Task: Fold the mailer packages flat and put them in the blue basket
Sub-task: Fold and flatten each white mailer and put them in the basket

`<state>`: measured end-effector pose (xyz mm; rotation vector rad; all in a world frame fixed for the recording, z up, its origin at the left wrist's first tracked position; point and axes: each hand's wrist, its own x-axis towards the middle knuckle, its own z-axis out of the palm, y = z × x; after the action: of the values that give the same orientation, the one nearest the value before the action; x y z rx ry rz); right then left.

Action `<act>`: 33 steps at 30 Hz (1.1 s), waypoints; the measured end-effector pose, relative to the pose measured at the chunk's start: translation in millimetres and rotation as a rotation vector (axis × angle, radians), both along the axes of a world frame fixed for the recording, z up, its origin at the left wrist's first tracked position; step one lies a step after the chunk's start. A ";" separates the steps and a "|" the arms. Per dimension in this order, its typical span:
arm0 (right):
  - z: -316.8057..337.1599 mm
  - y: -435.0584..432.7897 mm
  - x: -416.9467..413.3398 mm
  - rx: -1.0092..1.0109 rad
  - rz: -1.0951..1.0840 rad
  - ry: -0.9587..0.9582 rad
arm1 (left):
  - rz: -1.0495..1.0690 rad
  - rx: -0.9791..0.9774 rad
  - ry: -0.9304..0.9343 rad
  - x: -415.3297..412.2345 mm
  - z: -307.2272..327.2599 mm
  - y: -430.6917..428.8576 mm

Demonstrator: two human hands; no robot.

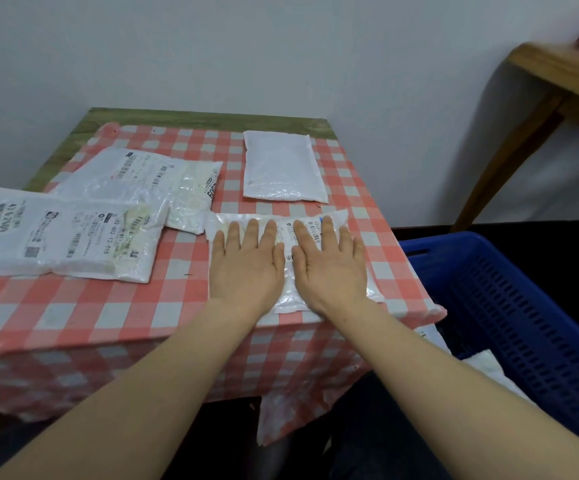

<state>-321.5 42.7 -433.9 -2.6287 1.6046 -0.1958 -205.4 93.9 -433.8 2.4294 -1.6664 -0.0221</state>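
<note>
Head | mailer (290, 233) long axis left-right | both hands flat on it

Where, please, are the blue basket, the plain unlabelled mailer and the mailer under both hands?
blue basket (510, 292): head view, slatted inner wall.
plain unlabelled mailer (283, 166): head view, its middle.
mailer under both hands (290, 292): head view, bare strip between the palms.

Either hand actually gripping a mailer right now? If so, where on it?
No grip. The left hand and the right hand lie flat, fingers straight, pressing down on the middle of the mailer at the table's near right edge.
</note>
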 end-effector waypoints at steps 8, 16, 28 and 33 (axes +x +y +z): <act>3.2 -0.8 1.5 0.025 0.007 0.020 | -0.010 0.060 -0.043 2.4 4.8 -2.2; 12.0 -37.0 -4.3 0.176 0.015 -0.180 | -0.047 0.100 -0.018 -17.3 9.5 -13.2; -0.2 -42.9 -2.5 0.064 0.044 -0.207 | -0.015 0.053 -0.044 -18.0 0.3 -15.4; 1.4 -42.2 -1.4 0.061 0.043 -0.208 | -0.016 0.048 -0.043 -16.8 1.2 -15.3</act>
<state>-322.8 0.5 -432.5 -2.4996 1.4629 -0.3966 -222.1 78.6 -432.6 2.4689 -1.7226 -0.0124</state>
